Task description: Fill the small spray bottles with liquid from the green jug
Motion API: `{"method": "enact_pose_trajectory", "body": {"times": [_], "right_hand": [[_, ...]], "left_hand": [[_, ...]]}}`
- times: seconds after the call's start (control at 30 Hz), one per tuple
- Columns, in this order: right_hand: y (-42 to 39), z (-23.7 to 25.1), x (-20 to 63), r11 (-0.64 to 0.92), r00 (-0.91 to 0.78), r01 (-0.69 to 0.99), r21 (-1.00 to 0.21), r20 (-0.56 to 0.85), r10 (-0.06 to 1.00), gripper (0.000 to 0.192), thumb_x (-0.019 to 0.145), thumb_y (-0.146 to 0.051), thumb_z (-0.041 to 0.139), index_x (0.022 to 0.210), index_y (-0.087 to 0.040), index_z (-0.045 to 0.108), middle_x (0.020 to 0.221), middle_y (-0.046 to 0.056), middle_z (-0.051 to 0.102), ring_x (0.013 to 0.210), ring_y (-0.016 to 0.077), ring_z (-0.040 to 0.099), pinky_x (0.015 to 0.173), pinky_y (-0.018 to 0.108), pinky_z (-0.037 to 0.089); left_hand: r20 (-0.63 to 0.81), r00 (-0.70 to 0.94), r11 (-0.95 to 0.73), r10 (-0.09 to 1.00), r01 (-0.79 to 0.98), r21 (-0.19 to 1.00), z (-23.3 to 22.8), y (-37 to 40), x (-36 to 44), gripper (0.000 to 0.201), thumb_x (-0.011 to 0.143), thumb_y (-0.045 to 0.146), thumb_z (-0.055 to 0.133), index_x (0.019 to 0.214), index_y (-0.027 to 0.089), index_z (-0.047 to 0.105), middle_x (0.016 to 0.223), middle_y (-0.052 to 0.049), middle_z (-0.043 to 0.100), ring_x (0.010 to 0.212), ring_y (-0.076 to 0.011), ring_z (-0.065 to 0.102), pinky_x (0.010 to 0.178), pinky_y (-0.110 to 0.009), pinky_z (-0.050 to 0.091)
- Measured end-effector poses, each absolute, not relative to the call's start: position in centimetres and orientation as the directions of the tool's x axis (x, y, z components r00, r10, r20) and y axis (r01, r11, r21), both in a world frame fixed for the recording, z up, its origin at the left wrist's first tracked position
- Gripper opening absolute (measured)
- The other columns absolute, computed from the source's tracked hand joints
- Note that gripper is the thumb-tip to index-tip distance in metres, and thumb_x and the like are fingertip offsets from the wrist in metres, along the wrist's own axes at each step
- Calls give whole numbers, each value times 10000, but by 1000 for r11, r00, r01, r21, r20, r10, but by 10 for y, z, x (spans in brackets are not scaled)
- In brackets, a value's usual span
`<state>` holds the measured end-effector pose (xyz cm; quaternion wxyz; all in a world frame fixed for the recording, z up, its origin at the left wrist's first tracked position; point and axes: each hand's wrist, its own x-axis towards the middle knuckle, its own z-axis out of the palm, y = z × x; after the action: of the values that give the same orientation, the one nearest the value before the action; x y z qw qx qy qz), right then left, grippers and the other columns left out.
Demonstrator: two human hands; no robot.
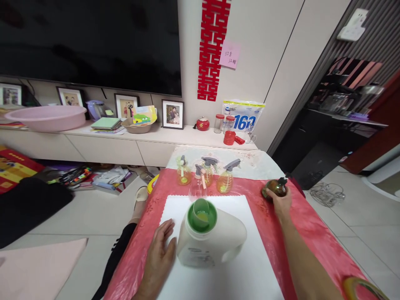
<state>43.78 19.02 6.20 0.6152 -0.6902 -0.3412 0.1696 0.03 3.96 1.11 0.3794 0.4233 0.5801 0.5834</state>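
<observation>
right hand: fingers and thumb wrapped round the brown bottle, gripping it.
brown bottle: inside the right hand's grip, black top uppermost; from where i stand i cannot tell whether its base touches the cloth.
left hand: holding nothing, fingers loosely bent, low over the white mat.
large jug: off-white, upright, just to the right of the left hand and well to the left of the right hand; whether the left thumb touches its side, i cannot tell.
green cup: set in the jug's mouth, right of the left fingertips and a little higher.
white mat: under the jug, reaching under the left hand; right hand off its edge.
clear spray bottle: beyond the left hand, close behind the jug.
yellow spray bottles: three, grey heads, grouped round the clear one, to the left of the right hand.
red cloth: under the mat, spreading outward past both hands.
tape roll: nearer me than the right hand, beyond the forearm's right side.
</observation>
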Motion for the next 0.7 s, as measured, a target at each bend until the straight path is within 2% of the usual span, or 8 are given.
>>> {"method": "enact_pose_trajectory", "body": {"times": [0.1,0.23,0.37,0.47,0.53,0.6,0.67,0.7], "right_hand": [[177,78,434,125,684,157,-980,199,702,955,425,-554,857,1235,-152,548,1217,99,571,1085,263,564,1045,468,456],[135,113,422,242,525,36,-970,224,821,839,488,-483,887,1203,-175,576,1151,82,611,985,211,619,864,339,549],[69,144,402,248,396,-14,-969,223,891,784,528,-388,913,1211,-181,586,1129,98,632,984,232,648,809,301,570],[11,155,383,193,223,-45,-980,179,958,778,592,-378,893,1273,-192,565,1161,123,637,977,271,667,808,344,591],[-27,158,367,98,78,-82,-992,91,993,920,589,-405,897,1394,-203,501,1282,147,591,1110,322,633,939,408,566],[-59,158,346,-76,-24,-127,-989,-73,997,1082,521,-437,938,1463,-209,457,1412,150,500,1269,353,540,1063,406,498],[-80,158,321,-279,-161,-143,-950,-256,953,1116,530,-504,934,1495,-247,436,1481,131,434,1366,365,447,1082,405,477],[-85,158,308,-346,-231,-106,-932,-315,921,1084,533,-529,931,1470,-230,476,1460,138,456,1379,371,428,1094,407,464]], "left_hand": [[50,-355,-46,933,19,999,8,42,0,675,717,558,791,1254,207,581,1352,-162,620,1258,-337,610,1113,-495,483],[16,-355,-47,935,-79,996,3,46,0,687,680,517,829,1239,203,582,1318,-155,643,1227,-310,623,1085,-464,497],[-31,-428,-44,903,-164,985,11,42,0,590,661,488,842,1133,195,646,1169,-109,701,1087,-259,673,983,-383,549],[62,-471,-112,880,-78,991,38,20,-4,414,680,395,846,1028,217,711,1062,-56,714,1001,-217,680,936,-313,554],[220,-377,-225,900,31,974,68,-5,-6,247,750,325,803,969,225,748,1017,-48,708,1002,-209,670,926,-281,546],[316,-147,-310,937,67,949,104,-29,-3,123,849,280,718,948,226,763,963,-61,716,970,-211,670,890,-282,553],[266,180,-271,947,5,962,137,-48,4,212,925,290,635,1098,233,745,1077,-95,727,1062,-241,665,950,-330,540],[197,313,-200,929,-23,980,150,-54,8,292,940,312,624,1213,245,704,1209,-109,706,1173,-262,634,1030,-364,506]]}}
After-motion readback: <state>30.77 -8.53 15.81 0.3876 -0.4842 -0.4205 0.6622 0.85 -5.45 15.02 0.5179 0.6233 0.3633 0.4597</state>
